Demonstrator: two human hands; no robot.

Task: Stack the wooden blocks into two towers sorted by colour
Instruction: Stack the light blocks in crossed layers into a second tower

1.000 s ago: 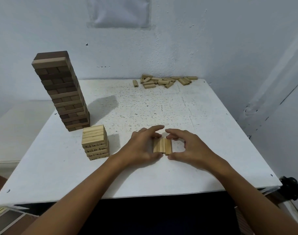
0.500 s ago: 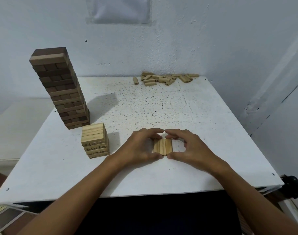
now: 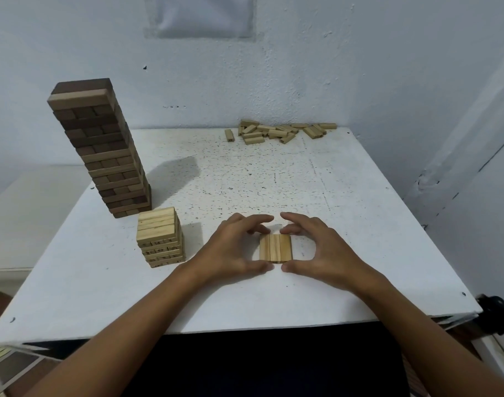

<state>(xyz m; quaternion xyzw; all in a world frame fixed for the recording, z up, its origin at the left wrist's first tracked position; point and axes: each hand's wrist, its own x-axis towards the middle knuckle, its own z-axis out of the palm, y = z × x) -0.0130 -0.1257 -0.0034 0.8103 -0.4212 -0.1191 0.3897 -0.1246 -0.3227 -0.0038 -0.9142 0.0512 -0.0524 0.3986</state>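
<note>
At the upper left of the frame a tall dark-brown block tower [image 3: 101, 156] stands on the white table [image 3: 73, 287], one pale layer near its top. Just below it, left of centre, sits a short light-wood tower [image 3: 160, 237]. At lower centre the left hand [image 3: 230, 250] and right hand [image 3: 322, 249] curl around three light blocks [image 3: 275, 251] lying side by side, fingertips at their far ends, thumbs at the near ends. Loose light blocks [image 3: 276, 131] lie scattered at the upper right.

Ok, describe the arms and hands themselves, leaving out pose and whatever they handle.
Two bare forearms reach in from the bottom edge; no sleeves show in the frame. The left hand and right hand are bare too: no gloves, rings, watch or bands visible. Nails look short and unpainted, though that detail is small.
</note>
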